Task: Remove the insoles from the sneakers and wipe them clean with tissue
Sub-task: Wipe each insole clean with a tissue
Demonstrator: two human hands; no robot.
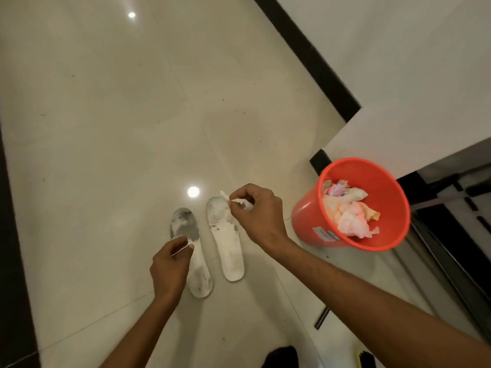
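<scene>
Both insoles are out of the sneakers and lying side by side on the floor (106, 128), toes pointing away from the person. The left insole (191, 254) has big grey smudges at the toe end; the right insole (227, 243) looks cleaner, with some marks near its toe.

The right hand (255, 212) has its grip pinched shut on a crumpled tissue (240, 202), up over the toe of the right insole. The left hand (170, 269) is curled closed over the left insole, and there's a thin pale sliver at its fingertips. It could be a tissue scrap or the insole's edge, I honestly can't tell.

What could go wrong, I think: that tissue wad is small and looks shredded, so rubbing hard could tear it and leave bits stuck on the insole. And if nothing pins an insole down, it may just slide on that glossy tile.

The red bin (353, 205) nearby already holds crumpled paper. No sneakers in view. The left hand covers the middle of the left insole, so I can't judge dirt there. There's a dark shape at the bottom edge that's cut off.
</scene>
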